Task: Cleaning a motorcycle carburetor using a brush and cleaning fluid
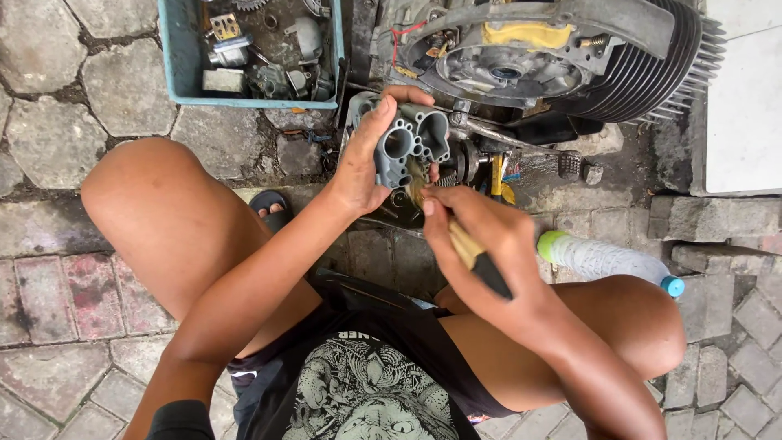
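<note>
Hands [366,163] [481,232] hold grey carburetor body [413,140] and brush [472,253].

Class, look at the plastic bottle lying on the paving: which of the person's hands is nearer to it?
The right hand. It holds a brush just left of the plastic bottle. The left hand grips the grey metal engine part farther away, up and to the left.

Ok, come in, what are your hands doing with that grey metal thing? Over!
Left hand grips grey metal engine part, held up. Right hand holds brush, bristles against the part. Engine close behind; plastic bottle beside right knee.
</note>
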